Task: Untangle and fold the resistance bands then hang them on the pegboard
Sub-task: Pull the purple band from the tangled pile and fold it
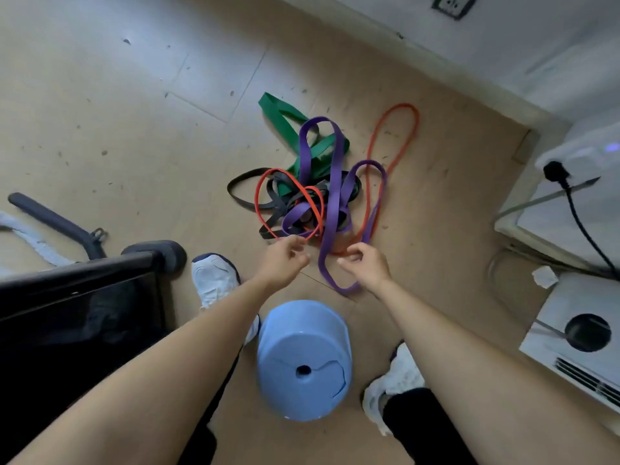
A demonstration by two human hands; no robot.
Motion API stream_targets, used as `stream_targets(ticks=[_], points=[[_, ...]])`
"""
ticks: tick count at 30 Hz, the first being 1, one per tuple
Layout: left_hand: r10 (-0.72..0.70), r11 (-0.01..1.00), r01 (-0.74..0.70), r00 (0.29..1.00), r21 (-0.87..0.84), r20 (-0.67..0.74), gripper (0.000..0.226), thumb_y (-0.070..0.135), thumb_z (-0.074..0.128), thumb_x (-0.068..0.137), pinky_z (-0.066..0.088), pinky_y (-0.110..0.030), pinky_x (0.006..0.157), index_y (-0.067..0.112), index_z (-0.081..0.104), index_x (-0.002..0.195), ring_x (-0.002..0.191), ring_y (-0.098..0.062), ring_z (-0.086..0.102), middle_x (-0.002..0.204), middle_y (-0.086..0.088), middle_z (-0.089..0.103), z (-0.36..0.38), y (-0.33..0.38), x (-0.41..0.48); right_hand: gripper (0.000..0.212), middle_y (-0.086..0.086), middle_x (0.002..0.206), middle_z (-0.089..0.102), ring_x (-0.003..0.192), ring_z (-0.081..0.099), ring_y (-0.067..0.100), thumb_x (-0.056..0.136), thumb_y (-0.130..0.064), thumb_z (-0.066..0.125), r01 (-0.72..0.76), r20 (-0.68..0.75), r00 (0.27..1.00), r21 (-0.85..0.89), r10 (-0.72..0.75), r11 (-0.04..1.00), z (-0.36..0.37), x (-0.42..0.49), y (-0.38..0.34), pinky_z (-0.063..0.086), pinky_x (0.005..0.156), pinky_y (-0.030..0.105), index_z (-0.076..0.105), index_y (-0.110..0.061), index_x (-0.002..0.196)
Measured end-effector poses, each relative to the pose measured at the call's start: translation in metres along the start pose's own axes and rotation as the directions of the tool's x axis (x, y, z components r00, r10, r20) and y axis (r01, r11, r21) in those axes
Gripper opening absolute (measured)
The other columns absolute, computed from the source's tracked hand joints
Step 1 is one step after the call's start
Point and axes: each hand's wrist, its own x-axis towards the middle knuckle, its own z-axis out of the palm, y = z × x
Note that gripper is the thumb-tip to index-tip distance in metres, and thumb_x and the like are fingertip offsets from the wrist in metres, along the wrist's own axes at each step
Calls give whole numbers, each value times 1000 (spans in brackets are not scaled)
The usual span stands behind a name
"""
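Lying knotted on the floor (117,129) at twelve o'clock from both hands, the green band (285,124), purple band (330,209), black band (240,182) and red band (407,129) overlap, the red one looping out toward one o'clock. The left hand (285,260) pinches the red band's near loop between curled fingers. The right hand (367,263) curls just beside the purple band; whether it grips anything cannot be told. A pale blue stool (302,350) stands at six o'clock.
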Motion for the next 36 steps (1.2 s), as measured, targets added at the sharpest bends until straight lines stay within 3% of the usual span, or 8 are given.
stream_targets(ticks=[5, 8, 13, 17, 22, 27, 31, 36], points=[[24, 989, -11, 996, 146, -89, 69, 21, 73, 90, 32, -42, 118, 20, 43, 152, 143, -28, 39, 154, -10, 45, 57, -50, 56, 72, 12, 136, 61, 124, 59, 23, 82, -28, 84, 40, 17, 999, 148, -43, 988, 38, 96, 31, 46, 108, 37, 50, -9, 142], [2, 977, 5, 999, 214, -32, 81, 23, 73, 90, 26, -42, 122, 22, 30, 159, 151, -27, 29, 164, -9, 31, 76, -76, 77, 83, 12, 137, 57, 124, 58, 25, 85, -27, 81, -1, 66, 998, 282, -18, 959, 65, 132, 34, 46, 109, 41, 36, -8, 152], [-33, 997, 33, 999, 67, -2, 73, 16, 74, 87, 37, -40, 117, 19, 43, 153, 143, -22, 43, 155, -3, 47, 80, -99, 90, 27, 10, 99, 73, 87, 67, 23, 87, -14, 77, 46, 19, 998, 367, -57, 929, 83, 146, 29, 57, 90, 41, 66, -2, 109], [30, 999, -33, 994, -25, -103, 62, 7, 68, 90, 46, -34, 104, 14, 47, 148, 126, -20, 54, 144, -5, 54, 62, -77, 76, 23, 4, 83, 62, 70, 53, 16, 85, -15, 76, 170, -99, 983, 212, -152, 962, 50, 107, 14, 44, 60, 18, 59, -5, 98], [277, 955, -264, 957, 136, -83, 77, 18, 72, 83, 43, -47, 111, 24, 42, 153, 136, -25, 46, 152, -2, 47, 11, -14, 65, 42, 7, 94, 68, 85, 62, 31, 72, -36, 73, 299, 48, 954, -39, -297, 953, -10, 45, -24, 54, 80, 45, 59, -12, 103], [503, 815, -492, 863, 306, 49, 82, 34, 79, 80, 34, -38, 109, 34, 41, 153, 135, -29, 35, 163, -2, 31, -55, 64, 47, 31, -7, 84, 66, 74, 57, 6, 71, -29, 67, 418, 258, 890, -132, -376, 899, -82, -28, -104, 46, 71, 29, 66, -17, 100], [588, 726, -600, 795, 336, 150, 43, 37, 71, 76, 45, -47, 104, 21, 69, 115, 126, -31, 51, 139, -1, 61, -105, 104, 48, 24, -5, 79, 67, 73, 61, 15, 69, -21, 66, 453, 201, 883, -132, -423, 882, -125, -58, -160, 47, 69, 31, 68, -23, 93], [452, 889, -453, 892, 75, 27, 36, 44, 72, 80, 52, -33, 78, 18, 66, 105, 87, -11, 69, 90, 11, 69, -147, 137, 49, 30, -10, 94, 70, 88, 65, 4, 74, -6, 76, 464, -71, 883, -21, -464, 886, -159, -33, -194, 48, 81, 16, 68, -16, 101]])
